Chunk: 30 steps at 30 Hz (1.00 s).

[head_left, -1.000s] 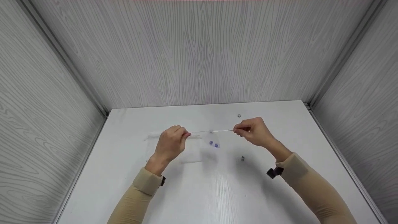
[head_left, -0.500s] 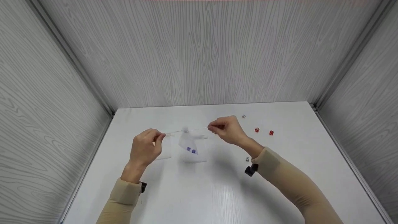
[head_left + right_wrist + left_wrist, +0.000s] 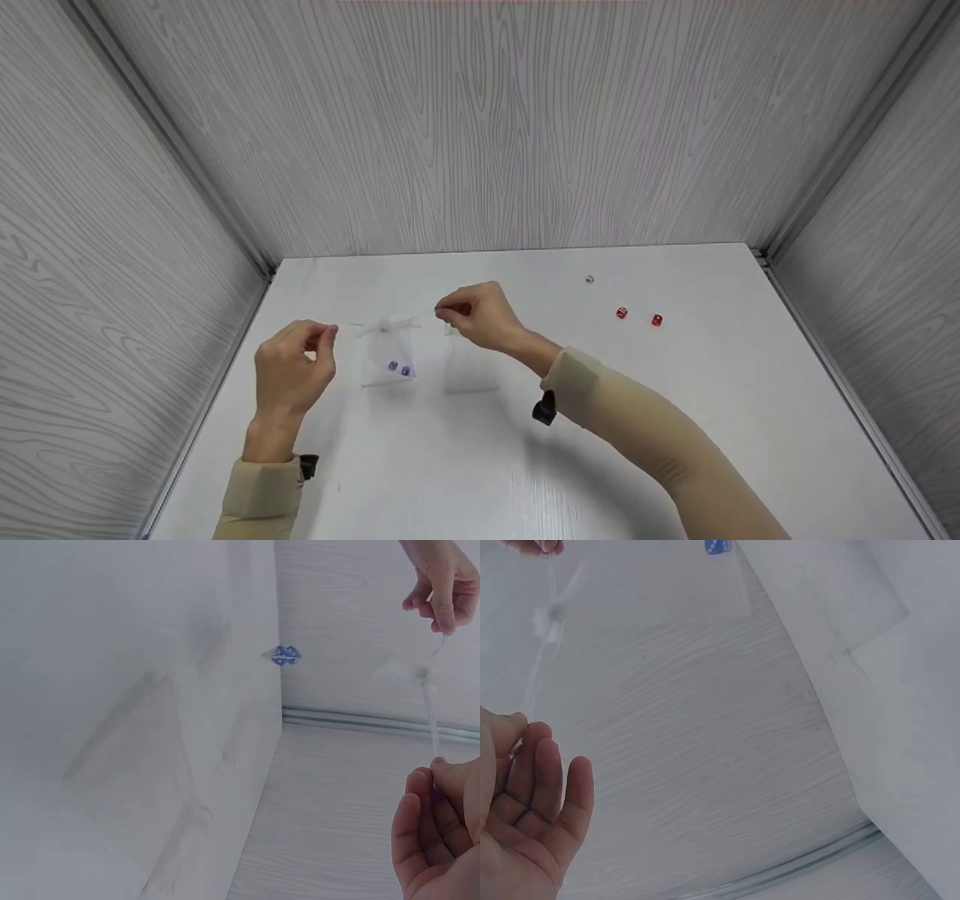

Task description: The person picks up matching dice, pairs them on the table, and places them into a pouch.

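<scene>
A sheer white pouch (image 3: 384,349) with two blue dice (image 3: 399,368) at its bottom hangs from drawstrings between both hands. The left hand (image 3: 295,367) pinches one string end between thumb and forefinger, as the left wrist view shows. The right hand (image 3: 484,316) pinches the other string (image 3: 430,716) at the right. In the left wrist view the strings meet at a gathered white knot (image 3: 553,617) on the pouch's neck. Both hands are held above the table, and the pouch hangs over it.
A second sheer pouch (image 3: 471,367) lies flat on the white table (image 3: 600,450), under and in front of the right hand. Two red dice (image 3: 622,313) and a clear die (image 3: 589,279) lie to the right. Grey wood-grain panels (image 3: 480,127) stand around the table's back and sides.
Both hands have moved left with the hanging pouch, which was above the table's middle. The red dice, hidden a second ago, show now. A clear die near the right forearm is now hidden.
</scene>
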Tool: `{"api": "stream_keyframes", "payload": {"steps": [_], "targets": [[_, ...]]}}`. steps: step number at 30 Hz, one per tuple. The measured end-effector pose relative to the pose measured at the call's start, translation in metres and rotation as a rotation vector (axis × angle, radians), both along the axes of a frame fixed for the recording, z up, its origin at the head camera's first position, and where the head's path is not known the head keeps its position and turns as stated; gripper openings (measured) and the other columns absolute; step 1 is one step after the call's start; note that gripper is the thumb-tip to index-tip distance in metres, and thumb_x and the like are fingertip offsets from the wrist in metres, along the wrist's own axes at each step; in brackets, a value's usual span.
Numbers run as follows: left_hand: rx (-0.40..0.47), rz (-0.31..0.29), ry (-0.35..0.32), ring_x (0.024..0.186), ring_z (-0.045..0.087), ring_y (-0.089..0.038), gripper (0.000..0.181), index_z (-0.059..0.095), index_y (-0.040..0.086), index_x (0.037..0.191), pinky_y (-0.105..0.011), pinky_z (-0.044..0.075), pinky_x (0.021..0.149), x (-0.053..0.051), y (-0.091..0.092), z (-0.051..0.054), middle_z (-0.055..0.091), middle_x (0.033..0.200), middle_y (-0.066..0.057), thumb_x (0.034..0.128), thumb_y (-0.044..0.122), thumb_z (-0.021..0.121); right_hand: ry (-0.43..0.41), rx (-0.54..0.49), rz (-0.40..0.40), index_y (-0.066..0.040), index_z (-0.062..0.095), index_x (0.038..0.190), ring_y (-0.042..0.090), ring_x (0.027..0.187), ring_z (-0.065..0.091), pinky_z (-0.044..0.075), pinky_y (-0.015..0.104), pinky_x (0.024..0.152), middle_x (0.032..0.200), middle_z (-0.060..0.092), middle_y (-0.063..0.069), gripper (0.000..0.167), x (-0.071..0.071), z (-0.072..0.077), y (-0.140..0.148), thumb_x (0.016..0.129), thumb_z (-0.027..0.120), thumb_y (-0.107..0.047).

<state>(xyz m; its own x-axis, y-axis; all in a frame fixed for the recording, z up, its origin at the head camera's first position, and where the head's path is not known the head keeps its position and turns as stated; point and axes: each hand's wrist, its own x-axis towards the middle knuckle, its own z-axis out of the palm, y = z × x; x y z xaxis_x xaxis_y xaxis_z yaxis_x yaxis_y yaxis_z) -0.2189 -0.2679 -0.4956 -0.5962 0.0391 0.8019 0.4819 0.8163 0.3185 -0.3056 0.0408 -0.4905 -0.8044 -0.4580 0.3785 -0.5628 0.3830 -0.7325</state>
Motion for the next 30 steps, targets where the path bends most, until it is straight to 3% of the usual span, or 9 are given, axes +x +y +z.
{"api": "stream_keyframes", "payload": {"steps": [3, 7, 10, 13, 15, 21, 25, 30], "targets": [[0.001, 0.031, -0.018, 0.062, 0.073, -0.027, 0.012, 0.078, 0.001, 0.084, -0.024, 0.051, 0.058, 0.009, -0.012, 0.003, 0.076, 0.073, -0.012, 0.0950, -0.001, 0.081, -0.026, 0.014, 0.033, -0.002, 0.088, 0.111, 0.017, 0.083, 0.079, 0.059, 0.014, 0.073, 0.103, 0.088, 0.013, 0.013, 0.006, -0.003, -0.020, 0.105, 0.078, -0.009], [0.007, 0.058, -0.064, 0.058, 0.070, -0.024, 0.014, 0.077, 0.001, 0.079, -0.013, 0.048, 0.060, 0.026, -0.028, 0.006, 0.074, 0.068, -0.011, 0.0924, -0.001, 0.079, -0.079, 0.037, 0.082, -0.003, 0.089, 0.111, 0.008, 0.079, 0.075, 0.056, 0.012, 0.070, 0.102, 0.088, 0.013, 0.013, 0.017, -0.010, -0.045, 0.105, 0.079, -0.010], [0.036, 0.078, -0.078, 0.057, 0.064, -0.010, 0.013, 0.078, 0.001, 0.077, -0.006, 0.045, 0.062, 0.037, -0.039, 0.007, 0.073, 0.065, -0.010, 0.0898, -0.002, 0.080, -0.119, 0.035, 0.107, -0.004, 0.089, 0.110, -0.001, 0.077, 0.070, 0.058, 0.012, 0.070, 0.102, 0.088, 0.012, 0.012, 0.024, -0.014, -0.061, 0.105, 0.079, -0.010], [0.075, 0.112, -0.096, 0.061, 0.054, 0.009, 0.013, 0.078, 0.001, 0.076, -0.004, 0.042, 0.063, 0.044, -0.048, 0.007, 0.073, 0.064, -0.010, 0.0892, -0.002, 0.080, -0.144, 0.020, 0.111, -0.006, 0.089, 0.110, -0.002, 0.077, 0.070, 0.059, 0.013, 0.071, 0.102, 0.089, 0.010, 0.012, 0.028, -0.020, -0.074, 0.105, 0.080, -0.010], [0.102, 0.131, -0.138, 0.063, 0.049, 0.015, 0.013, 0.079, 0.000, 0.077, -0.004, 0.041, 0.063, 0.046, -0.051, 0.004, 0.073, 0.064, -0.011, 0.0903, -0.001, 0.080, -0.147, 0.026, 0.102, -0.007, 0.089, 0.110, -0.001, 0.078, 0.072, 0.059, 0.013, 0.071, 0.101, 0.089, 0.009, 0.012, 0.030, -0.025, -0.080, 0.105, 0.079, -0.011], [0.136, 0.148, -0.401, 0.059, 0.053, 0.005, 0.012, 0.084, 0.003, 0.085, -0.011, 0.042, 0.058, 0.053, -0.049, -0.010, 0.077, 0.070, -0.009, 0.0972, 0.005, 0.083, -0.138, 0.084, 0.076, -0.008, 0.089, 0.112, 0.000, 0.082, 0.073, 0.058, 0.011, 0.073, 0.104, 0.089, 0.007, 0.013, 0.036, -0.046, -0.089, 0.106, 0.079, -0.013], [0.160, 0.147, -0.598, 0.064, 0.059, -0.002, 0.011, 0.087, 0.001, 0.104, -0.016, 0.045, 0.059, 0.051, -0.049, -0.021, 0.083, 0.084, -0.013, 0.1021, 0.011, 0.083, -0.158, 0.114, 0.061, -0.008, 0.088, 0.118, -0.003, 0.077, 0.064, 0.053, 0.011, 0.070, 0.102, 0.088, 0.006, 0.016, 0.039, -0.060, -0.097, 0.106, 0.079, -0.015], [0.171, 0.089, -0.872, 0.070, 0.067, -0.013, 0.043, 0.072, -0.008, 0.140, -0.023, 0.048, 0.060, 0.039, -0.053, -0.037, 0.083, 0.090, -0.017, 0.1054, 0.017, 0.079, -0.265, 0.144, 0.073, -0.005, 0.084, 0.130, -0.003, 0.070, 0.065, 0.051, 0.012, 0.064, 0.097, 0.087, 0.007, 0.026, 0.046, -0.074, -0.110, 0.105, 0.080, -0.015]]}}
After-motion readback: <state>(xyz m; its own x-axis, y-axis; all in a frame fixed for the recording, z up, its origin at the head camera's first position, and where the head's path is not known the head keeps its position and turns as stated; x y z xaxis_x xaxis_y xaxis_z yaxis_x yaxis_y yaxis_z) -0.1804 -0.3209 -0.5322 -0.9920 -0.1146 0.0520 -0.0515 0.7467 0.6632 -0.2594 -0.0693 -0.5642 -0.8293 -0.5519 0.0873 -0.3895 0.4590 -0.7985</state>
